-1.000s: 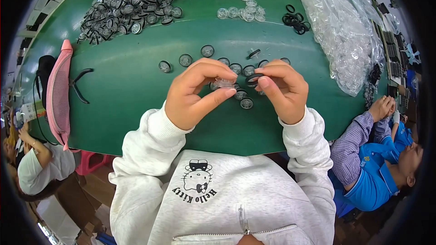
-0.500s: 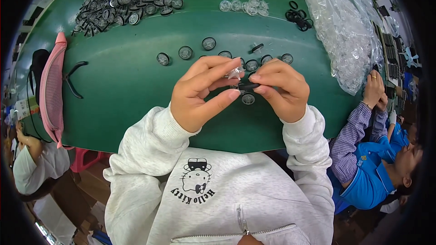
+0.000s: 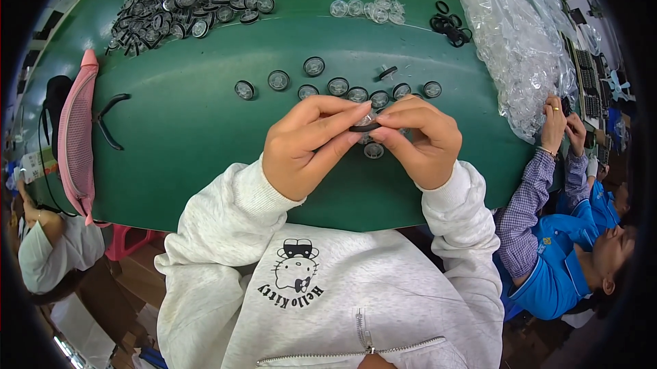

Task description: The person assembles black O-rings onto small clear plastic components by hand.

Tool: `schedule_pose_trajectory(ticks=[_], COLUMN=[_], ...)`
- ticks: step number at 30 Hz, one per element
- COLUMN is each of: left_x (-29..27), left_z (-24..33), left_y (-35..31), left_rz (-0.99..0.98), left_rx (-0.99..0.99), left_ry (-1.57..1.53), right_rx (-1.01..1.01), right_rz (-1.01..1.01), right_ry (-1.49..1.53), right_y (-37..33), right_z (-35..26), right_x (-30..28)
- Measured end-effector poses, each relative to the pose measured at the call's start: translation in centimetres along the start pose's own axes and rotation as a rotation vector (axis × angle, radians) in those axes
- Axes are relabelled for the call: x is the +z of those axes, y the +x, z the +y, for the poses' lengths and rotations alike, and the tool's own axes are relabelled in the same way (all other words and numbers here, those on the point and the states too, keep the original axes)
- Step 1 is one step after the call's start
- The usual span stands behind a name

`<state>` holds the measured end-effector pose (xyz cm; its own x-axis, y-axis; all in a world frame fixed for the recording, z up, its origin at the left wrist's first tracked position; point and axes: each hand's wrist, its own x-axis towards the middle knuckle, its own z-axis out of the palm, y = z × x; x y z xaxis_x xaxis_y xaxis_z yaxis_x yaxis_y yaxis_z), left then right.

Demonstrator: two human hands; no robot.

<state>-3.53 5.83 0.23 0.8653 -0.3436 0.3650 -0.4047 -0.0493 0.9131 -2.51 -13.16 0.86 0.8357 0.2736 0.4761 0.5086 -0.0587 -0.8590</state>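
Observation:
Between my two hands, over the near middle of the green table, is a small clear plastic wheel hub [image 3: 365, 120] with a black rubber ring [image 3: 365, 127] against its near side. My left hand [image 3: 308, 138] pinches it from the left with thumb and fingers. From the other side my right hand [image 3: 423, 135] grips the ring and hub, fingertips close to the left ones. My fingers partly cover both parts, so how far the ring sits round the hub is hard to see. Several clear wheels with black rims [image 3: 338, 86] lie just beyond my hands; one wheel [image 3: 374, 150] lies below them.
A large heap of black-rimmed wheels [image 3: 198, 0] covers the far left. Loose clear hubs [image 3: 380, 10] and black rings [image 3: 449, 27] lie farther back. A clear plastic bag [image 3: 513, 47] stands right, near a co-worker's hands [image 3: 558, 126]. Pliers [image 3: 102, 123] and a pink pouch [image 3: 76, 136] lie left.
My hands have drawn together. The hub in the left and the ring in the right, apart before, now meet between my fingertips. The co-worker's hands at right have moved slightly.

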Motion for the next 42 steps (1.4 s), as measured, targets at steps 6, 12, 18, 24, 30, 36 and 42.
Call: schedule_pose_trajectory(ticks=[6, 12, 18, 24, 30, 36, 42], left_x=[0.3, 0.7, 0.0, 0.5, 0.6, 0.2, 0.1], left_z=[0.2, 0.4, 0.4, 0.7, 0.5, 0.2, 0.5], left_y=[0.0, -0.3, -0.4, -0.5, -0.4, -0.3, -0.4], left_rz=[0.077, 0.107, 0.063, 0.108, 0.162, 0.12, 0.095], left_rx=[-0.025, -0.092, -0.096, -0.149, -0.049, 0.116, -0.013], left_ry=[-0.009, -0.069, -0.177, -0.427, -0.276, -0.008, -0.129], right_rx=[0.153, 0.094, 0.299, 0.249, 0.311, 0.282, 0.191], right_rz=[0.066, -0.017, -0.117, -0.143, -0.094, -0.088, -0.11], right_ry=[0.056, -0.002, 0.373, 0.523, 0.546, 0.459, 0.341], right_y=[0.3, 0.3, 0.0, -0.1, 0.2, 0.4, 0.2], right_z=[-0.6, -0.3, 0.3, 0.8, 0.0, -0.3, 0.0], right_x=[0.7, 0.5, -0.5, -0.6, -0.3, -0.1, -0.5])
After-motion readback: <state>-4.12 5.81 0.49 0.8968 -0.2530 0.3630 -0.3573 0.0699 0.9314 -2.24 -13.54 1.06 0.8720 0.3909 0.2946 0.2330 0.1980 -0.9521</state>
